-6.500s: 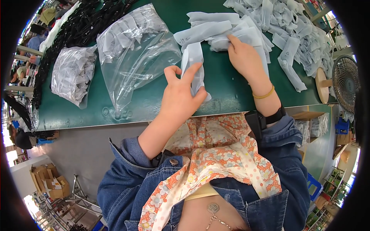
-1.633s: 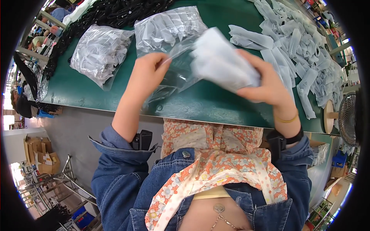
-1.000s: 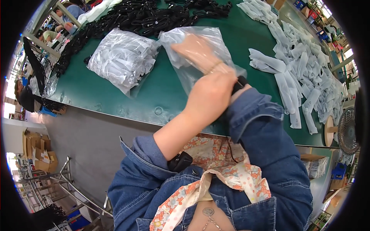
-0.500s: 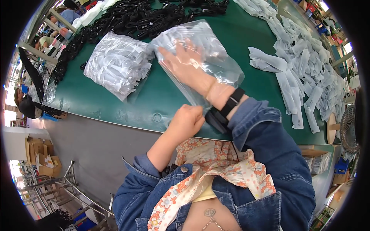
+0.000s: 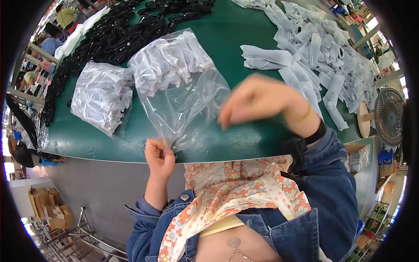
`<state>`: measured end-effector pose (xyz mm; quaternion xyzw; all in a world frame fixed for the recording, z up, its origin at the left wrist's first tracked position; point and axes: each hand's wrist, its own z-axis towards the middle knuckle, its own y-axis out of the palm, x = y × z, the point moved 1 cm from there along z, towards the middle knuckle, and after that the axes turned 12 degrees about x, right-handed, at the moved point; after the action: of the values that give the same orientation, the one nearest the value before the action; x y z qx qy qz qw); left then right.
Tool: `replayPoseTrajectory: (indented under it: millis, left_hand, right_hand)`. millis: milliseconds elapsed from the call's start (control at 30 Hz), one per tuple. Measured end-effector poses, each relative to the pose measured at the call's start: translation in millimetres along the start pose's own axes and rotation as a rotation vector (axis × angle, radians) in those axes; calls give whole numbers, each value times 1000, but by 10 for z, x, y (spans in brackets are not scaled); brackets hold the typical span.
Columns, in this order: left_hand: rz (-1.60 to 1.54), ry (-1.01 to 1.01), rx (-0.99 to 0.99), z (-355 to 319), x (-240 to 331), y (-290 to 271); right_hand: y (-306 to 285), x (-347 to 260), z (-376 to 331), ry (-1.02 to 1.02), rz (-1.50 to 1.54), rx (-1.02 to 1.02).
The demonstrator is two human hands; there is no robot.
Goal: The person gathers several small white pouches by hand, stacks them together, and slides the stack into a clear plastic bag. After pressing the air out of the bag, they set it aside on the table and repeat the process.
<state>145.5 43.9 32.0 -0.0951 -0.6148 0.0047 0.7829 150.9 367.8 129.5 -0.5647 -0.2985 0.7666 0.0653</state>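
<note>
A large clear plastic bag [image 5: 181, 107] lies on the green table, its far half filled with small whitish packets [image 5: 168, 61]. At the table's front edge, my left hand [image 5: 159, 158] pinches the gathered near end of this bag. My right hand [image 5: 266, 98] is over the table, just right of the bag and outside it. Its fingers point down and left, smeared by motion, and their grip is unclear. Another clear bag full of whitish packets [image 5: 102, 96] rests to the left of the first.
Black coiled cables [image 5: 118, 39] are heaped along the far left of the green table [image 5: 235, 41]. A big pile of whitish sleeves [image 5: 336, 56] covers its right side, with a fan [image 5: 389, 115] beyond. Cardboard boxes [image 5: 56, 214] stand on the floor at left.
My right hand has come out of the bag and moved right. My left hand has shifted left along the table edge with the bag's end, and the bag now lies farther left in view.
</note>
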Motion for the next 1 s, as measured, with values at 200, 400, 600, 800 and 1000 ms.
replayPoseTrajectory:
  millis: [200,400,600,800,1000]
  left_hand:
    - [22,609,102,-20,66,187]
    - [358,1138,77,-173,99,312]
    - [313,965,-166,-160,529,1166]
    - [707,721,-382,167,500,1804]
    - [783,491,-419,-2,600,1703]
  right_hand:
    - [-343,929,-463,664,-1047,709]
    - [211,427,-793,-209,-1136,529]
    - [466,59,-1137,269,-783,701]
    - [678,39,-1169,520,-635,657]
    - [535,66,-1486,494,-674,612]
